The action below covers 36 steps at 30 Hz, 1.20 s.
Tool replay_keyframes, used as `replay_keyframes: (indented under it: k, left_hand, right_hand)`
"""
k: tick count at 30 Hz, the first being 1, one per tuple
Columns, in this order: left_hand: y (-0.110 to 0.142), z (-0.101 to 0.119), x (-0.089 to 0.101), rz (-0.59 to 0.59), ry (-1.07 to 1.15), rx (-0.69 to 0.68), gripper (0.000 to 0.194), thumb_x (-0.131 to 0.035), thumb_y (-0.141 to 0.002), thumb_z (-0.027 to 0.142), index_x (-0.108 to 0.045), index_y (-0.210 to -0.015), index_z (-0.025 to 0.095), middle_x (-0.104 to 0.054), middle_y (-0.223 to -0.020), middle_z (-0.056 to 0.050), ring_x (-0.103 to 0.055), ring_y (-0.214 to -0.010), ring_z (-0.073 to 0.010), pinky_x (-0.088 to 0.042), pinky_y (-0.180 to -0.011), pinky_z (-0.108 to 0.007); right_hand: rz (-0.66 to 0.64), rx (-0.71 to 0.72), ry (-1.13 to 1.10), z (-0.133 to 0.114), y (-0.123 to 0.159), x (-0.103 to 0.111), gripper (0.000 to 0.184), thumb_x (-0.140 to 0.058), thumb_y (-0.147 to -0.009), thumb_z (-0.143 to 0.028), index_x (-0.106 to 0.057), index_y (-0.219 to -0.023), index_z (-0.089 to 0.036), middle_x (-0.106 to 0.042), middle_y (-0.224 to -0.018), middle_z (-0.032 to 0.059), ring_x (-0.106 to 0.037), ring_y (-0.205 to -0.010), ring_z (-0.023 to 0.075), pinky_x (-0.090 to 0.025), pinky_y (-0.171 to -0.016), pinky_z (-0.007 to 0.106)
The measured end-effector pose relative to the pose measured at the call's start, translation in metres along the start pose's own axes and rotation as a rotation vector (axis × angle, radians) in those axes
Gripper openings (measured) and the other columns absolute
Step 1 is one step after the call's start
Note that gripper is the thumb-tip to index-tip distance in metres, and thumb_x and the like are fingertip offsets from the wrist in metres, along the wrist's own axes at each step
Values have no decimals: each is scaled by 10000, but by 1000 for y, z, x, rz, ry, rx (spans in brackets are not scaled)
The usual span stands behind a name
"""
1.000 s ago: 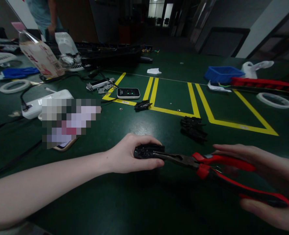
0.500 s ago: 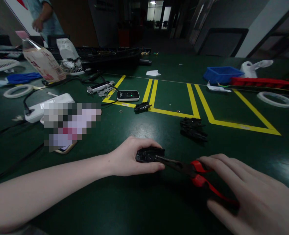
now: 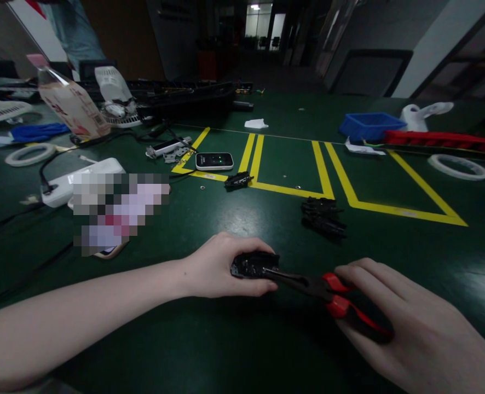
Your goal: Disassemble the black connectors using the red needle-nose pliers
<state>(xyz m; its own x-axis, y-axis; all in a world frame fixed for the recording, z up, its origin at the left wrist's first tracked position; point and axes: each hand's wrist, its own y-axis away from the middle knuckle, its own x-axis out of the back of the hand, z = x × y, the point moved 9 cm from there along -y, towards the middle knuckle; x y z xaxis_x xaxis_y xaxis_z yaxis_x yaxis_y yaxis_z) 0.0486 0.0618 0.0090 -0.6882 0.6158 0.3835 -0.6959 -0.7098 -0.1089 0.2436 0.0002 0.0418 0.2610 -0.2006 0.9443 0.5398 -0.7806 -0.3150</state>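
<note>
Between the thumb and fingers of my left hand is a small black plastic part, held just over the green table. My right hand grips the red-and-black handles of long-nose pliers. Their long dark jaws point left and meet the right end of the black part; whether the tips pinch anything is too small to tell. Two similar black plastic parts lie together beyond my hands to the right. Another black part rests farther off, by the yellow tape.
Yellow tape outlines areas on the table. A white-edged device, a blurred-out phone, a white power strip and a tilted bottle stand left. A blue bin and tape roll lie right. A person is behind.
The fingers of my right hand have closed in around the plier handles, which have drawn together. The black part in my left hand has shifted slightly right. The person behind has moved.
</note>
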Motion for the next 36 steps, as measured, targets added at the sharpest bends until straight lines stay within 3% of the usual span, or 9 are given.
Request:
replay_keyframes:
  k: [7, 13, 18, 20, 26, 32, 36]
  left_hand:
    - [-3, 0, -4, -61, -139, -15, 377, -836, -907, 393, -762, -1192, 157, -831, -946, -46, -752, -793, -187, -519, -711, -267]
    - [-4, -1, -9, -114, -251, -18, 417, -824, -920, 469, -764, -1208, 173, -837, -985, -55, -743, -803, -193, -494, -709, -266]
    - [-2, 1, -13, -129, -356, -60, 449, -808, -942, 476, -736, -1263, 171, -847, -1026, -72, -767, -824, -208, -497, -752, -285]
    - [-1, 1, -14, -131, -349, -69, 440, -802, -948, 483, -738, -1258, 177, -848, -1027, -66, -769, -825, -203, -503, -772, -287]
    - [0, 2, -9, -89, -265, -63, 468, -789, -926, 610, -799, -1093, 173, -802, -857, -37, -656, -658, -150, -412, -622, -249]
    - [1, 1, -8, -116, -225, 2, 435, -792, -941, 570, -777, -1143, 185, -788, -890, -26, -679, -740, -162, -428, -642, -241]
    - [1, 1, -7, -111, -206, -9, 434, -815, -920, 566, -784, -1129, 188, -783, -853, -22, -679, -714, -159, -425, -618, -234]
  right_hand:
    - [22, 24, 60, -2, 3, 4, 348, -585, -906, -294, -665, -1245, -296, -771, -1047, 100, -753, -859, 335, -649, -685, 465]
    - [61, 96, 42, -8, -5, 12, 289, -597, -862, -268, -682, -1139, -262, -775, -950, 87, -765, -759, 289, -649, -578, 407]
    - [-36, 43, -69, -1, -8, 8, 279, -645, -833, -240, -681, -1104, -295, -790, -919, 29, -779, -731, 229, -657, -573, 317]
    - [-58, 19, -83, 1, -7, 6, 291, -656, -831, -246, -685, -1115, -302, -795, -931, 28, -785, -752, 232, -665, -600, 324]
    - [-67, -3, -40, 3, 1, 1, 365, -666, -844, -290, -699, -1208, -293, -811, -1052, 76, -806, -872, 293, -691, -686, 408]
    - [-5, 40, 7, 0, -1, 5, 365, -645, -873, -333, -696, -1230, -275, -795, -1018, 92, -785, -837, 310, -674, -640, 440]
    - [-63, -48, -41, 3, -1, 0, 340, -665, -879, -349, -679, -1215, -299, -784, -1077, 82, -779, -892, 296, -664, -668, 407]
